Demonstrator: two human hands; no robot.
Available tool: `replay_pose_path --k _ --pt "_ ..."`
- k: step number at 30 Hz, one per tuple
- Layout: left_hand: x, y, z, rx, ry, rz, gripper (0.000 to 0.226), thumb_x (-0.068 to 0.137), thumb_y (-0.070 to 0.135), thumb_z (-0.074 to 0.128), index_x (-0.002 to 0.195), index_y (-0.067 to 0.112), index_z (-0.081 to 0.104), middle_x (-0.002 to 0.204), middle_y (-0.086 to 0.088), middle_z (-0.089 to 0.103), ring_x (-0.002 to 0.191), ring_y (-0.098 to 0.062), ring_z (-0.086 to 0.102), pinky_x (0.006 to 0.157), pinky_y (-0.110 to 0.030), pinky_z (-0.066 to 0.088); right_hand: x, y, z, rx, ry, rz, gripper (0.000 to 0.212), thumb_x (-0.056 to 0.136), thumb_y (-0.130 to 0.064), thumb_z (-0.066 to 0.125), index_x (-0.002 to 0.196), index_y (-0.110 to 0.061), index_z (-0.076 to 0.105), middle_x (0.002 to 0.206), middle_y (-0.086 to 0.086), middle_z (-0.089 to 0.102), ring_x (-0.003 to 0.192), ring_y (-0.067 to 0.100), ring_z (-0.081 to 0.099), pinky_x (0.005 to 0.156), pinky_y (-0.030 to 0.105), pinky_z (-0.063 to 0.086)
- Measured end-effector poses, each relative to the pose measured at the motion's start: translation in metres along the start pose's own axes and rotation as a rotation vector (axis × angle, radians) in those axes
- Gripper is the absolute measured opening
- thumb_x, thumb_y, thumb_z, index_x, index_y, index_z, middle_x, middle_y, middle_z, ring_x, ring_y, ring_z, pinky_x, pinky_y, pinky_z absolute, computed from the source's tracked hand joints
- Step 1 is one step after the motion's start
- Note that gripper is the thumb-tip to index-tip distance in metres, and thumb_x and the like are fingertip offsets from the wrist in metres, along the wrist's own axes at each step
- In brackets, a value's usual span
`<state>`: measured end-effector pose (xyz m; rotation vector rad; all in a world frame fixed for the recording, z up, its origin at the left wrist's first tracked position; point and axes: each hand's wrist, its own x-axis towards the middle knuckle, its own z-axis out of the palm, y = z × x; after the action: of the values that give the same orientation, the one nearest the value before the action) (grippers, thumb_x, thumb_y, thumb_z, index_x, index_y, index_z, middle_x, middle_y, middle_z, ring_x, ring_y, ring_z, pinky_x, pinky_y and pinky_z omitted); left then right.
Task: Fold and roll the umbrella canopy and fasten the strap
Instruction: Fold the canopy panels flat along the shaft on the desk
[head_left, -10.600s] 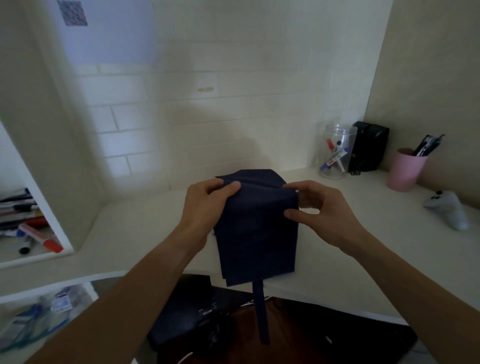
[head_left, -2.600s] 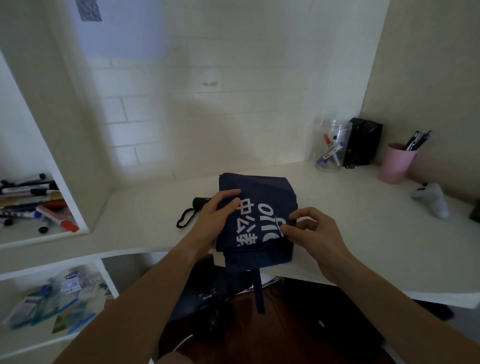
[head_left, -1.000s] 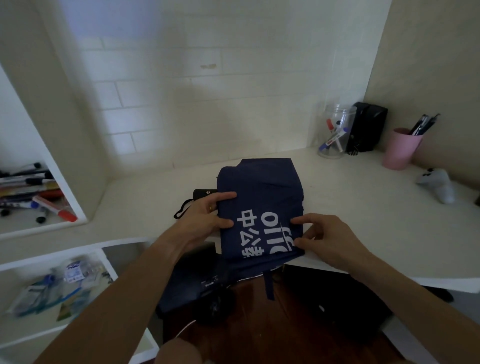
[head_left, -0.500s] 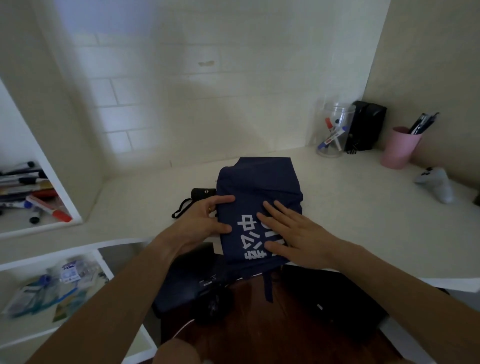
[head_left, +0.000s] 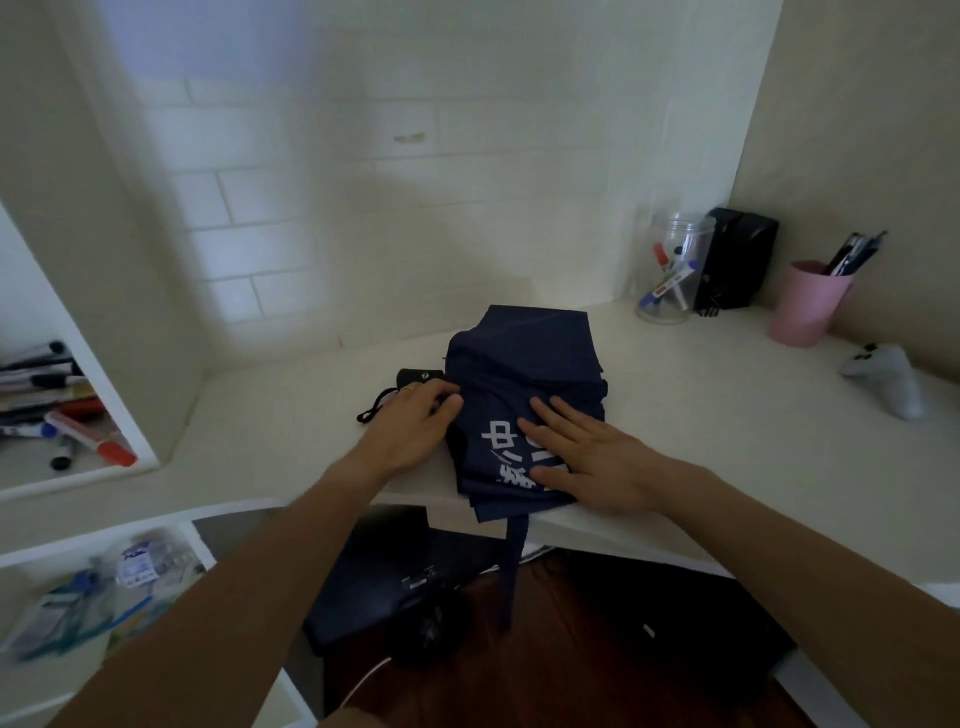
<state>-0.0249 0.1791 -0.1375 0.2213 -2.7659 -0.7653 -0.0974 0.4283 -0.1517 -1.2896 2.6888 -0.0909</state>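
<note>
The navy umbrella canopy (head_left: 524, 358), printed with white characters, lies folded flat on the white desk (head_left: 727, 415) near its front edge. Its black handle (head_left: 415, 375) with a wrist loop sticks out to the left. The navy strap (head_left: 514, 566) hangs down over the desk edge. My left hand (head_left: 415, 426) rests at the canopy's left edge, its fingertips curled onto the fabric. My right hand (head_left: 587, 457) lies flat with straight fingers on the printed part, pressing it down.
A clear jar of markers (head_left: 672, 270), a black box (head_left: 737, 265) and a pink cup with pens (head_left: 808, 301) stand at the back right. A white controller (head_left: 891, 379) lies at the far right. Shelves with markers (head_left: 57, 415) are to the left.
The canopy went from being held up in both hands to lying on the desk. In the last half second my right hand stayed flat on it and my left shifted slightly along the left edge.
</note>
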Motion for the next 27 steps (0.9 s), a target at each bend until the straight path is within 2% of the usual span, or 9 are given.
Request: replay_pose_path --k 4,6,8,10,16,18,20,22,27 --pt "0.001 0.022 0.000 0.282 0.384 0.327 0.028 0.100 0.038 0.055 0.109 0.018 0.072 0.119 -0.008 0.054 0.107 -0.022 0.055 0.089 -0.037 0.053 0.013 0.005 0.000 -0.027 0.000 0.013 0.073 0.097 -0.066 0.023 0.158 -0.036 -0.005 0.165 -0.010 -0.019 0.150 0.009 -0.022 0.124 0.033 -0.006" --pt "0.001 0.032 0.005 0.276 0.135 0.538 0.035 0.104 0.036 0.049 0.133 0.023 0.062 0.140 -0.003 0.052 0.130 -0.019 0.048 0.111 -0.036 0.043 0.013 0.005 0.001 -0.034 0.015 0.005 0.075 0.097 -0.068 0.021 0.157 -0.034 -0.007 0.164 -0.010 -0.020 0.149 0.010 -0.023 0.124 0.034 -0.007" --pt "-0.002 0.027 0.015 0.389 -0.191 0.542 0.052 0.106 0.045 0.039 0.156 0.031 0.034 0.166 0.002 0.027 0.153 -0.015 0.020 0.125 -0.030 0.017 0.011 0.006 0.002 -0.025 0.017 -0.006 0.076 0.096 -0.068 0.020 0.157 -0.033 -0.008 0.164 -0.010 -0.020 0.148 0.008 -0.024 0.124 0.033 -0.007" --pt "-0.006 0.011 0.023 0.462 -0.327 0.462 0.063 0.105 0.057 0.028 0.160 0.039 0.007 0.169 0.010 0.000 0.155 -0.007 -0.002 0.127 -0.031 0.004 0.010 0.010 0.005 -0.013 0.021 -0.014 0.078 0.096 -0.068 0.019 0.157 -0.030 -0.011 0.164 -0.012 -0.021 0.148 0.004 -0.024 0.124 0.032 -0.006" --pt "-0.014 -0.004 0.032 0.476 -0.302 0.468 0.064 0.100 0.067 0.012 0.157 0.046 -0.007 0.167 0.017 -0.012 0.153 -0.001 -0.013 0.127 -0.033 0.002 -0.028 0.030 -0.003 0.051 -0.025 0.004 0.073 0.096 -0.069 0.021 0.158 -0.036 -0.002 0.160 -0.025 -0.012 0.148 -0.006 -0.009 0.118 0.018 -0.005" --pt "-0.014 -0.005 0.034 0.467 -0.269 0.492 0.061 0.101 0.066 0.011 0.156 0.050 -0.008 0.168 0.017 -0.012 0.153 -0.001 -0.013 0.127 -0.030 -0.001 -0.039 0.033 -0.020 0.237 0.051 0.077 0.069 0.089 -0.074 0.037 0.150 -0.043 0.035 0.158 -0.026 0.026 0.144 -0.004 0.025 0.119 0.021 0.018" --pt "-0.014 -0.005 0.034 0.452 -0.242 0.512 0.057 0.102 0.065 0.012 0.155 0.053 -0.006 0.168 0.017 -0.010 0.153 -0.002 -0.013 0.125 -0.027 -0.003 -0.026 0.034 -0.041 0.430 0.403 0.147 0.051 0.082 -0.068 0.057 0.120 -0.036 0.068 0.124 -0.017 0.067 0.112 0.001 0.060 0.100 0.026 0.046" --pt "-0.014 -0.006 0.035 0.443 -0.222 0.524 0.056 0.102 0.065 0.012 0.155 0.054 -0.004 0.168 0.016 -0.008 0.154 -0.002 -0.011 0.125 -0.027 -0.002 0.006 0.039 -0.063 0.575 0.689 0.270 0.033 0.084 -0.049 0.071 0.108 -0.026 0.068 0.096 -0.011 0.070 0.086 0.003 0.065 0.075 0.024 0.052" --pt "-0.014 -0.009 0.036 0.443 -0.195 0.542 0.056 0.103 0.065 0.012 0.155 0.054 -0.002 0.169 0.015 -0.008 0.154 -0.003 -0.010 0.124 -0.026 -0.003 0.078 0.055 -0.088 1.130 0.571 0.478 0.061 0.080 -0.027 0.082 0.132 -0.016 0.052 0.105 0.010 0.066 0.088 0.017 0.066 0.066 0.027 0.055"
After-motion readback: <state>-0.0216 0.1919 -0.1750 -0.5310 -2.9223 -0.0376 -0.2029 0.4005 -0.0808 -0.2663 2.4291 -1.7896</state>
